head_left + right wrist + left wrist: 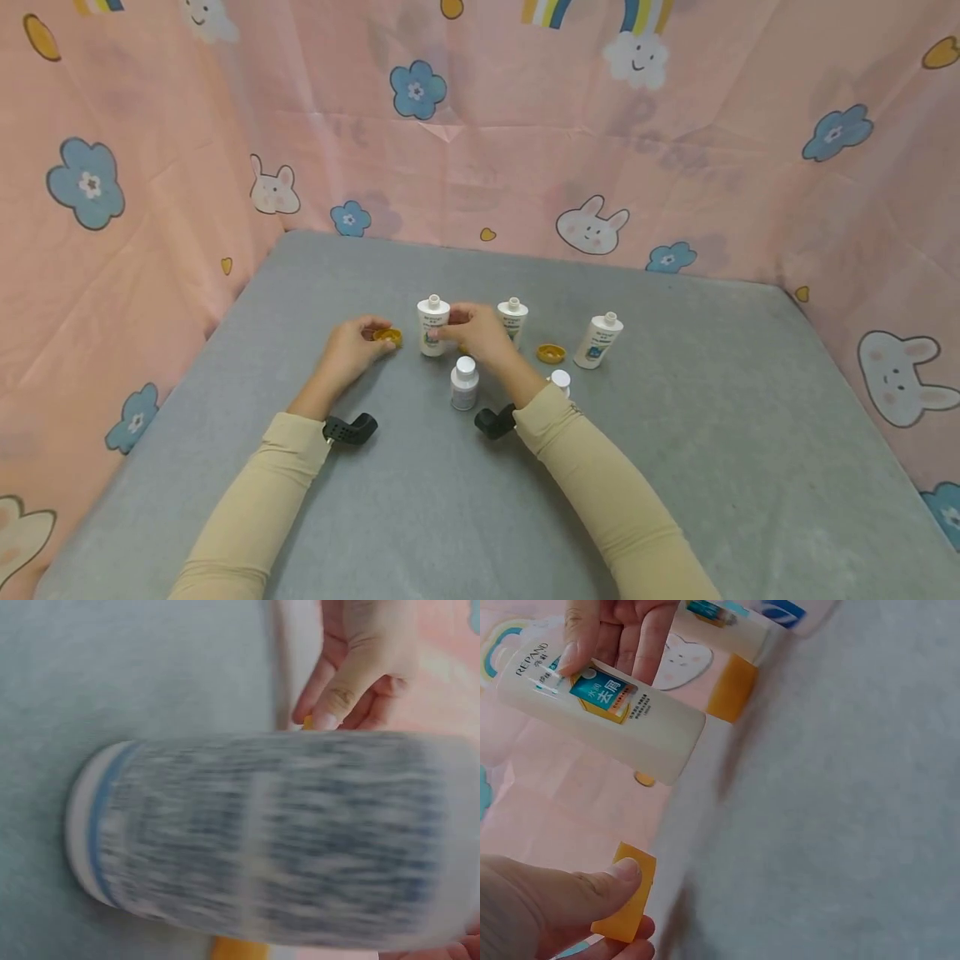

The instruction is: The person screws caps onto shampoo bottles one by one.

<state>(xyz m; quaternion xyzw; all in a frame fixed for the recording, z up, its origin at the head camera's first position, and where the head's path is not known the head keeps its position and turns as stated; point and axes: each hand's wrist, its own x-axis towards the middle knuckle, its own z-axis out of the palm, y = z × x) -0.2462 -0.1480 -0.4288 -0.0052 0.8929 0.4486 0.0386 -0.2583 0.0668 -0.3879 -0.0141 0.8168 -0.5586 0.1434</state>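
Observation:
My left hand (351,354) pinches a flat yellow ring-shaped piece (388,337), thumb on one face in the left wrist view, where the piece (626,896) shows edge-on. To its right, my right hand (480,333) grips a white shampoo bottle (430,319) from the side, thumb across the printed front and fingers behind. The bottle's label (604,697) faces the left wrist camera. Just below it in the head view stands a small white-capped bottle (465,385). In the right wrist view a blurred, densely printed bottle (255,840) covers most of the held things.
Two more white shampoo bottles, one (513,312) partly behind my right hand and one (598,342) farther right, stand on the grey table (750,433). A yellow ring (551,354) lies between them. Another white-capped bottle (560,382) is partly hidden by my right forearm. Pink patterned cloth (510,150) surrounds the table.

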